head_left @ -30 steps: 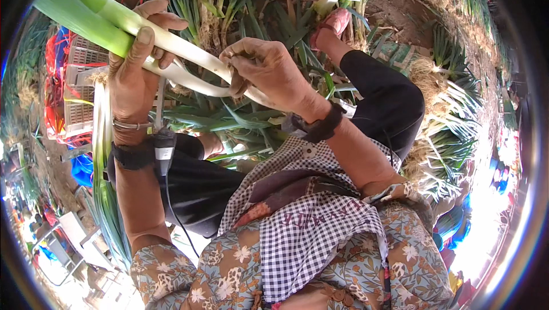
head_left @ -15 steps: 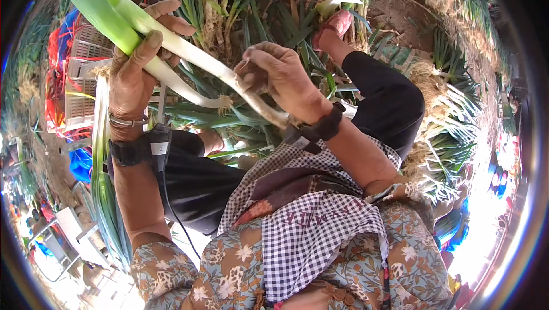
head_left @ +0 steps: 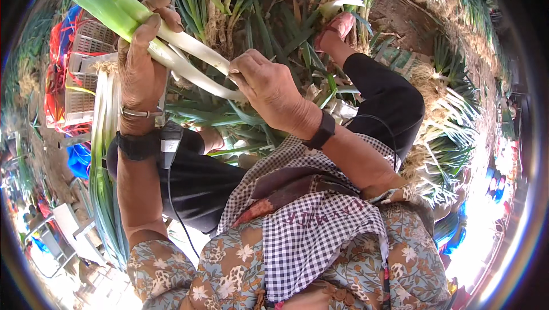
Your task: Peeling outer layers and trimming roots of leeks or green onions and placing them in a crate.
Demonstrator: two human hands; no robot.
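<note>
Leeks (head_left: 197, 49), smooth white cylinders merging into green, slant beyond a checked cloth (head_left: 300, 253). The left hand (head_left: 139, 61) grasps them in wrinkled fingers; the right hand (head_left: 274, 90), fingers curled, pinches one pale lower shaft.

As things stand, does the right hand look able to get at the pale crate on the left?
Probably not directly: the left hand and forearm come between the crate and the right hand, which is at the leek stalks.
</note>
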